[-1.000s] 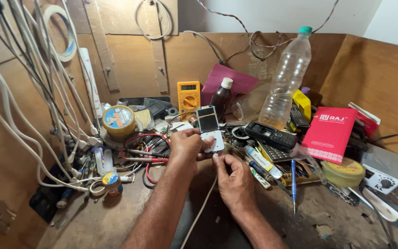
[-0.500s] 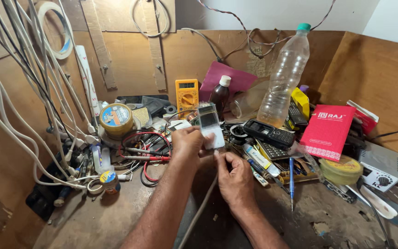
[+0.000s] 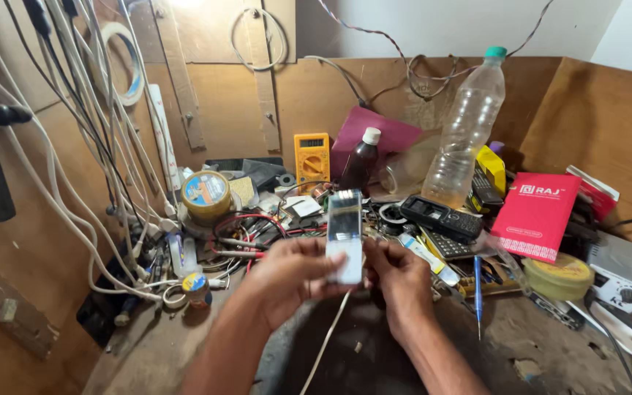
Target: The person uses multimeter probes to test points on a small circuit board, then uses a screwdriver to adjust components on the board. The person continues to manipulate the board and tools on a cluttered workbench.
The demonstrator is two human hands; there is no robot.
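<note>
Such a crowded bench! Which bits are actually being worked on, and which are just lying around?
In use: white phone, held by left hand and right hand.

Lying about: plastic bottle, yellow multimeter, black phone, red box, blue pen.

Small phone (image 3: 344,235) upright between both hands (image 3: 345,274)

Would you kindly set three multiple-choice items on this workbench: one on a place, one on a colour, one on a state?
1. Where does the clear plastic bottle stand?
A. behind the black phone
B. left of the round tin
C. on the floor

2. What colour is the multimeter?
A. blue
B. yellow-orange
C. white

3. How is the small white phone held?
A. lying on the bench
B. by the right hand alone
C. by the left hand and right hand together

Answers: 1 A, it rises just beyond the black phone; 2 B, its case is yellow-orange; 3 C, fingers of both hands grip it.
</note>
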